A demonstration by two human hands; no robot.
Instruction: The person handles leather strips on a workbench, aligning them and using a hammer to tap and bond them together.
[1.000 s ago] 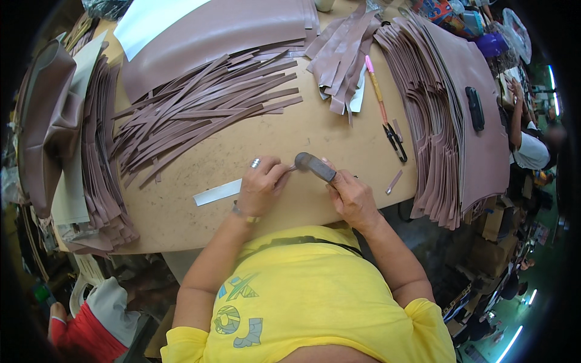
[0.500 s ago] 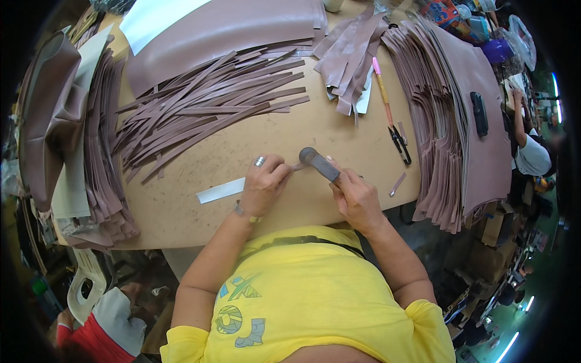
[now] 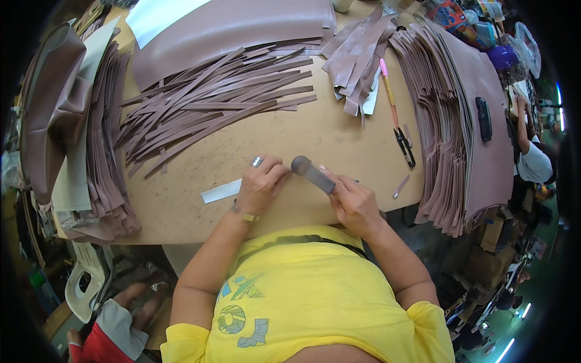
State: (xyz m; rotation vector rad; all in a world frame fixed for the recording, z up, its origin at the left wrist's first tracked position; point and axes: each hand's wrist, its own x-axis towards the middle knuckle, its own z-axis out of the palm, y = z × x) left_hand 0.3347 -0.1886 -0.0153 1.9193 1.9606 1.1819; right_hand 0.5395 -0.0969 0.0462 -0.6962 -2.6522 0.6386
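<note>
In my right hand (image 3: 356, 204) is a grey hammer (image 3: 316, 176), gripped with its rounded end pointing left, close to the fingertips of my other hand. My left hand (image 3: 261, 185), with a ring on one finger, is closed on a narrow strip (image 3: 221, 191) lying on the table. The strip's white side shows left of the hand; the rest is hidden under the fingers. Beyond both hands lies a loose pile of thin mauve-brown leather strips (image 3: 206, 115).
Stacked leather pieces stand at the left (image 3: 106, 151) and right (image 3: 439, 121). Wider strips (image 3: 357, 57) and large sheets (image 3: 242, 30) lie at the back. Thread snips (image 3: 403, 147), a pink-capped pen (image 3: 387, 81) and a small scrap (image 3: 400, 186) rest on the right. Another person (image 3: 115, 323) is at lower left.
The hammer's rounded end has moved slightly left and down, toward my left fingertips. The bit of brown strip seen there before is now hidden. The whole view has shifted a little.
</note>
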